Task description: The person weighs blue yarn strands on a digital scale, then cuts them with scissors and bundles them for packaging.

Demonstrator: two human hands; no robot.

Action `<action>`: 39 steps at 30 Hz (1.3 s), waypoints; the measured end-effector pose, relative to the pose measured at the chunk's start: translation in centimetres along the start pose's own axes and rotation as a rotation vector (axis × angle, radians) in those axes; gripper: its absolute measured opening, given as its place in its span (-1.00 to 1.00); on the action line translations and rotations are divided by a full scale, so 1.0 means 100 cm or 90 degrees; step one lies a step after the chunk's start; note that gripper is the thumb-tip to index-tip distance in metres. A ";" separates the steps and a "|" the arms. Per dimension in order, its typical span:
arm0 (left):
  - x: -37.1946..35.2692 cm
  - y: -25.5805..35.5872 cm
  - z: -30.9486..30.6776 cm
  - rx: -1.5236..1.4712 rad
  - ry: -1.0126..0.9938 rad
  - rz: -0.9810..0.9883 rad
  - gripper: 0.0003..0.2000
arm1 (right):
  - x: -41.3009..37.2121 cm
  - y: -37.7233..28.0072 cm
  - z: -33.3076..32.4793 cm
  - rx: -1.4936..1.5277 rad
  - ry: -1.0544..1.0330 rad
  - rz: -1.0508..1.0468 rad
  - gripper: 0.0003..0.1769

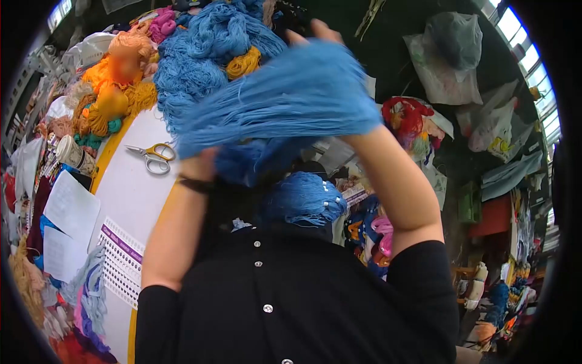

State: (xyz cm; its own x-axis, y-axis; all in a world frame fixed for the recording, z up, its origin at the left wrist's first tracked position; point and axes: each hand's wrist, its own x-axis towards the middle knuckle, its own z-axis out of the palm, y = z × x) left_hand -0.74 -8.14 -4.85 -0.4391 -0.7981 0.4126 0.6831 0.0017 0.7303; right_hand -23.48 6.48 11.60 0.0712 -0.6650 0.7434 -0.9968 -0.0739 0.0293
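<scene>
A skein of blue yarn (285,100) is stretched in front of my chest between my two hands, blurred by motion. My left hand (208,160) holds its left end, with most of the fingers hidden under the strands. The right end loops around my right hand (322,31), whose fingertips stick out above the yarn. Below the skein, near my lap, lies a tied blue yarn bundle (306,197). A large pile of blue yarn (194,67) sits beyond my left hand, with a mustard yarn hank (244,63) on it.
Yellow-handled scissors (154,156) lie on the white tabletop (121,188) at my left. Orange yarn (115,73), a printed chart (121,261) and paper sheets (70,206) are there too. Plastic bags (445,60) lie on the dark floor at the right, near red yarn (406,115).
</scene>
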 end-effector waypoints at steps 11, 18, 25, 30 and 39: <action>-0.039 0.057 -0.087 0.462 0.106 0.035 -0.25 | -0.165 0.095 0.050 -0.053 -0.256 0.286 -0.15; -0.043 0.053 -0.074 0.287 0.163 -0.033 -0.38 | -0.087 0.056 0.010 0.462 -0.195 0.669 -0.14; -0.094 0.068 0.040 0.633 -0.552 -0.546 -0.67 | -0.045 -0.017 0.016 1.459 -0.095 0.617 -0.50; -0.067 0.060 0.050 0.211 -0.258 -0.184 -0.44 | -0.029 -0.082 0.017 1.485 -0.289 0.531 -0.52; -0.075 0.078 0.057 -0.070 -0.422 -0.636 -0.73 | 0.011 -0.072 0.068 0.835 -0.741 0.411 -0.60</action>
State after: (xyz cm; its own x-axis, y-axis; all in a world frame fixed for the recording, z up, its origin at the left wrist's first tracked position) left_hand 4.56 1.26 0.83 -0.9952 0.0473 -0.0854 -0.0976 -0.5170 0.8504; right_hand -16.01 1.23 7.72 0.2915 -0.8867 -0.3588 -0.2575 0.2885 -0.9222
